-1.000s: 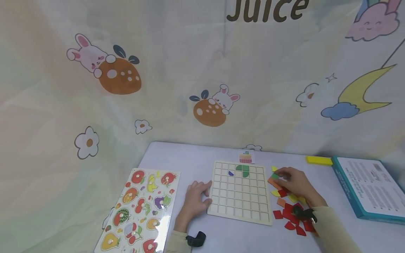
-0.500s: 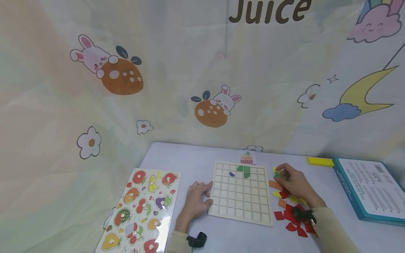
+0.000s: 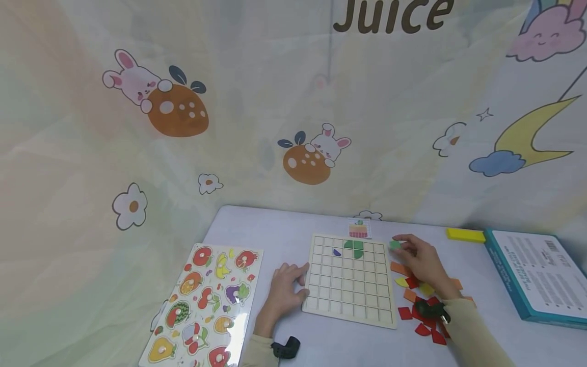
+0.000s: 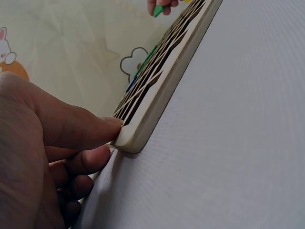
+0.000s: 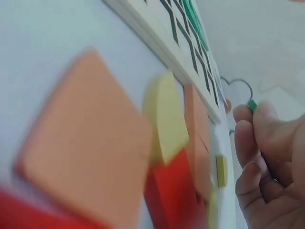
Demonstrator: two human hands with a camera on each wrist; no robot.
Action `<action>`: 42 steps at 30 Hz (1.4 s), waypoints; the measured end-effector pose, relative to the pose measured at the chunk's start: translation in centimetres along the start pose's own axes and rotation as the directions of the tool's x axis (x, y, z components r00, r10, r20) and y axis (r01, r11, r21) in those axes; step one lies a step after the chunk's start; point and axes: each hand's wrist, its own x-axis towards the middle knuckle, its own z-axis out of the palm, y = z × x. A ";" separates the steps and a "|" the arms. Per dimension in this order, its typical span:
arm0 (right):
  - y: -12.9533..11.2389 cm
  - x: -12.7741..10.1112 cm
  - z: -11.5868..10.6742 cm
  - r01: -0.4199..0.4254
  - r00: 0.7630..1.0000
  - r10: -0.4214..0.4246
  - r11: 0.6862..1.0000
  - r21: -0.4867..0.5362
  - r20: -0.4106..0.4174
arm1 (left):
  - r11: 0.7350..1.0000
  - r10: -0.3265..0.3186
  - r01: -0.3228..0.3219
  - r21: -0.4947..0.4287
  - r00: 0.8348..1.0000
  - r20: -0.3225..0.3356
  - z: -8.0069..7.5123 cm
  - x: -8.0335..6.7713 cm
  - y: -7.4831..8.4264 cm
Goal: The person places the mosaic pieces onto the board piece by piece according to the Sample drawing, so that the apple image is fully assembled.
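loose tiles (image 3: 415, 298) beside grid board (image 3: 350, 300)

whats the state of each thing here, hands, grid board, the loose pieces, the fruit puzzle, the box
left hand: fingers against the near left corner of the grid board
right hand: pinches a small green piece beside the board's far right corner
grid board: flat, mostly unfilled; green pieces and one purple piece in the far rows
loose pieces: scattered right of the board
fruit puzzle: flat, pieces seated
box: flat

A fruit peg puzzle (image 3: 206, 303) lies at the table's (image 3: 266, 227) left edge. A yellow block (image 3: 465, 234) sits just beside a teal box (image 3: 534, 272) at the right; a cartoon-printed backdrop (image 3: 183, 127) hangs behind
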 end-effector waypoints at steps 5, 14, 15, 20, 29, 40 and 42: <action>-0.9 0.6 1.1 0.027 0.999 -0.027 0.999 0.018 0.025 | 1.000 0.005 -0.005 -0.012 1.000 -0.006 -0.1 0.0 0.0; -2.8 1.4 3.8 0.140 0.990 -0.140 0.990 0.010 -0.001 | 0.998 0.056 -0.056 0.014 0.998 -0.027 0.2 0.1 -0.3; -2.9 1.5 4.1 0.138 0.990 -0.138 0.990 0.017 -0.001 | 0.999 0.053 -0.053 0.004 0.998 -0.023 0.2 0.1 -0.3; -2.9 1.7 4.6 0.087 0.995 -0.087 0.996 -0.006 0.041 | 0.999 0.036 -0.036 -0.013 0.999 0.004 0.2 0.2 -0.1; -2.9 1.6 4.3 0.121 0.982 -0.116 0.992 -0.029 0.146 | 1.000 0.004 -0.004 -0.009 1.000 0.011 -0.2 0.1 0.0; -3.4 1.2 4.3 0.150 0.978 -0.150 0.989 0.014 0.144 | 1.000 -0.004 0.004 -0.011 1.000 0.002 0.0 0.1 -0.1; -3.4 1.3 4.4 0.141 0.981 -0.144 0.990 0.032 0.127 | 1.000 -0.005 0.005 -0.009 1.000 0.001 0.0 0.1 -0.1</action>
